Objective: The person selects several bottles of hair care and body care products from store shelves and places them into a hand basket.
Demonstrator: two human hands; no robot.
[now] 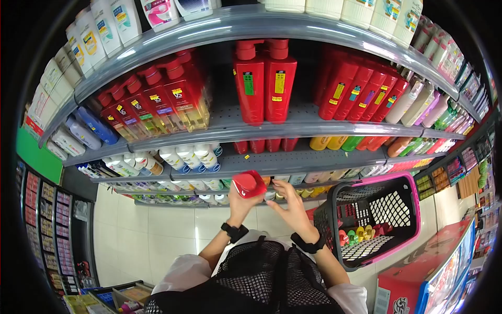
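Observation:
My left hand (239,204) is wrapped round a red bottle (249,184), its flat cap turned up toward me. Just right of it, my right hand (288,203) has its fingers spread and appears to hold nothing; its fingertips are close to the bottle. Ahead, two tall red pump bottles (264,86) stand at the middle of the shelf (225,131). Left of them is a group of red and clear pump bottles (162,104). A row of red flip-cap bottles (361,94) stands to the right.
A black shopping basket with a pink rim (417,209) is at my right, with several coloured bottles (358,234) inside. A red and blue display box (423,272) stands near it. Lower shelves hold white bottles (191,157). Another rack (47,220) is at left.

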